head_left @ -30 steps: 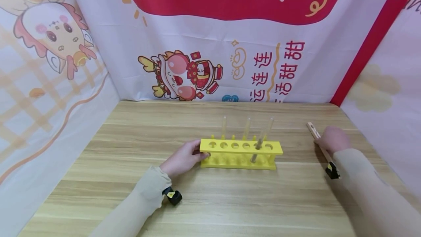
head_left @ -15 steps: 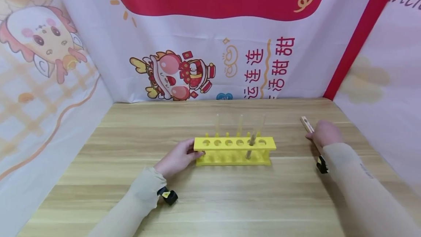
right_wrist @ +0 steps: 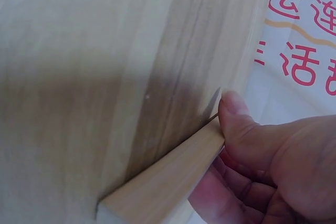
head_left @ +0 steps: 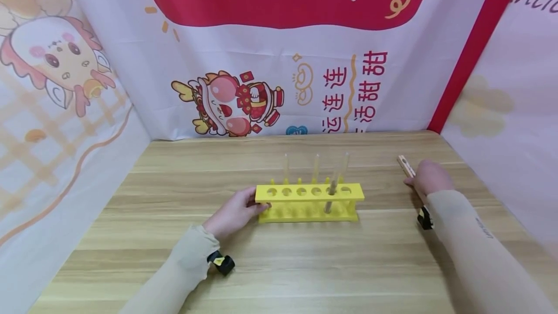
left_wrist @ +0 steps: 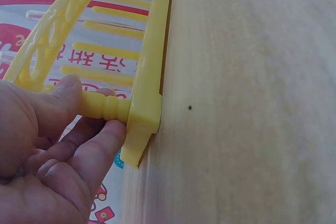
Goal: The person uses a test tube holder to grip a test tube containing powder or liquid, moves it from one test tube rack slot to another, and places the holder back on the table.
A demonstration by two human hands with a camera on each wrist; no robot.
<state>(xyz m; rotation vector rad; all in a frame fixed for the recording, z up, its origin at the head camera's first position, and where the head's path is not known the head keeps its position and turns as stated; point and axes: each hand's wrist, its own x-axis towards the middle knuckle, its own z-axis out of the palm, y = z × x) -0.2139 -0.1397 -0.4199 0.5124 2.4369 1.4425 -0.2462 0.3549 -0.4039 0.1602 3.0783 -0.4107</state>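
Note:
A yellow test tube rack (head_left: 310,193) stands mid-table. One tube (head_left: 329,206), grey in its lower part, leans in a hole near the right end. Behind the top plate rise 3 clear test tubes (head_left: 316,166), seemingly on the rear pegs. My left hand (head_left: 233,213) grips the rack's left end; up close, thumb and fingers pinch its end post (left_wrist: 105,105). At the right, my right hand (head_left: 432,178) holds a wooden test tube clamp (head_left: 406,164) lying on the table. The right wrist view shows thumb and fingers on either side of the clamp's wood (right_wrist: 165,171).
The wood-grain table (head_left: 279,265) ends at a white and red printed cloth (head_left: 244,38) behind. More printed cloth hangs at the left (head_left: 56,159) and right (head_left: 501,125). Black wrist cameras sit on both sleeves.
The head view has turned slightly to the right, so everything shifts left in it. Both hands stay on the same things, and neither rack nor clamp visibly moves on the table.

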